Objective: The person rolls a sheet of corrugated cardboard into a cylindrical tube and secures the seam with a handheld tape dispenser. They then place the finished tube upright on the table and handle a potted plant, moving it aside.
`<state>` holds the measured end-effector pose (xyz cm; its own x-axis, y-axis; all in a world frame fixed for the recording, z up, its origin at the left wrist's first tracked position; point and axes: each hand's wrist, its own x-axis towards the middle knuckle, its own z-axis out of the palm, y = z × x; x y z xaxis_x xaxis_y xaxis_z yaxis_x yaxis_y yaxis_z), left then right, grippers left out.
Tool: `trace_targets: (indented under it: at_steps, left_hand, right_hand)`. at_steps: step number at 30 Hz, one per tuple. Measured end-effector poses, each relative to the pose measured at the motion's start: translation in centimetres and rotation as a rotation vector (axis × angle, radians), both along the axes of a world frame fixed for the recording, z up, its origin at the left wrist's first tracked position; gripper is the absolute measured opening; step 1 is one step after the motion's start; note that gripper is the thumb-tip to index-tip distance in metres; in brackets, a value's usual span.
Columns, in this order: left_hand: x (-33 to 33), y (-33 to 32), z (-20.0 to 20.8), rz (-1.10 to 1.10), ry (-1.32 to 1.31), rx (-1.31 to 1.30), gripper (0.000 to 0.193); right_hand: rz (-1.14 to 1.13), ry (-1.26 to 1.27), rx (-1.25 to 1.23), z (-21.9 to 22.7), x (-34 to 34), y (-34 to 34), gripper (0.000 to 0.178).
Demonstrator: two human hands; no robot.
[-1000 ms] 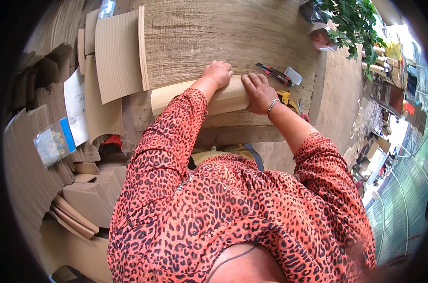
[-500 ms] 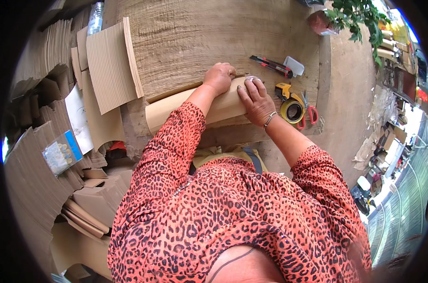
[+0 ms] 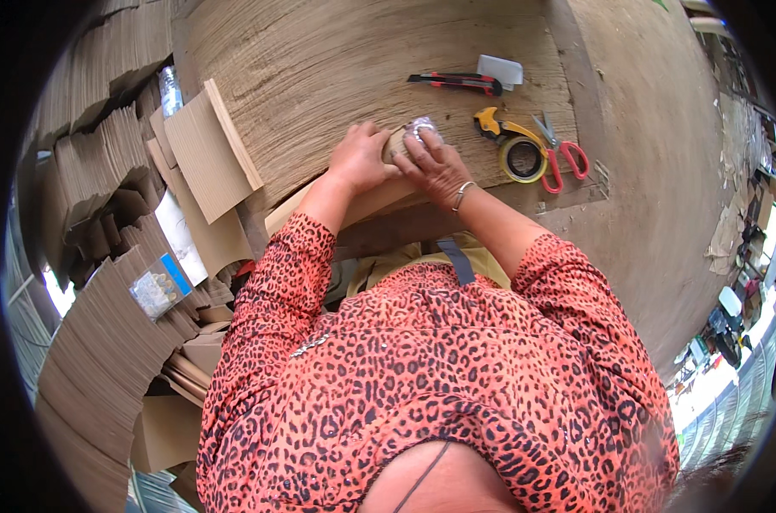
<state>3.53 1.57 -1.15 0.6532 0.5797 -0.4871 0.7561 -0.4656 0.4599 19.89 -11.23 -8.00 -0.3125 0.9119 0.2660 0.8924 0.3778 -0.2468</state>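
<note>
Along the near edge of the wooden table lies a tan cardboard sheet (image 3: 386, 198), bent into a roll; my forearms cover part of it. My left hand (image 3: 358, 158) grips its far side with curled fingers. My right hand (image 3: 435, 173) is closed over its right part, close beside the left one. Against the right fingertips sits a shiny bundle (image 3: 421, 128) in clear plastic; what is inside cannot be made out. To the right are a yellow tape dispenser with a tape roll (image 3: 523, 160) and red-handled scissors (image 3: 566, 162).
Farther back lie a red-and-black box cutter (image 3: 461, 81) and a small white plastic piece (image 3: 501, 72). Corrugated sheets (image 3: 207, 154) lean at the table's left edge beside a plastic bottle (image 3: 171, 92). Tall cardboard stacks (image 3: 93, 333) fill the left, with a clear packet (image 3: 159, 289) on top.
The view has shifted, and the plant has almost left it. My hands have drawn closer together on the cardboard, which has turned inward, and the plastic bundle shows more.
</note>
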Motion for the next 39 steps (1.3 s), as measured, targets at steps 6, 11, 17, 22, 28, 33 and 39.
trace_targets:
  at_steps: [6,11,17,22,28,33,39]
  left_hand:
    - [-0.1,-3.6,1.5,0.148,0.007,0.195,0.068]
    - [-2.4,-5.9,0.2,0.23,-0.084,0.319,0.069]
    - [-4.1,-6.2,-0.8,0.219,-0.121,0.375,0.076]
    - [-5.5,-7.3,-1.5,0.199,-0.072,0.373,0.077]
    - [-6.2,-7.0,-3.5,0.164,-0.205,0.469,0.077]
    - [-6.0,-6.9,-4.8,0.088,-0.313,0.54,0.075]
    - [-5.0,-7.3,-4.8,0.065,-0.393,0.547,0.066]
  right_hand:
    - [0.005,0.263,-0.161,5.4,3.9,-0.2,0.065]
    - [-0.634,-0.097,-0.332,4.4,10.6,-1.3,0.055]
    - [-0.525,-0.337,-0.845,3.8,11.2,2.9,0.035]
    - [-0.448,0.286,-0.827,6.3,10.0,2.0,0.04]
    - [-0.397,1.145,-0.773,9.6,2.6,3.0,0.058]
    - [-0.421,0.515,-0.563,9.6,-1.4,5.3,0.059]
    - [-0.448,0.396,-0.616,9.2,-2.4,5.4,0.058]
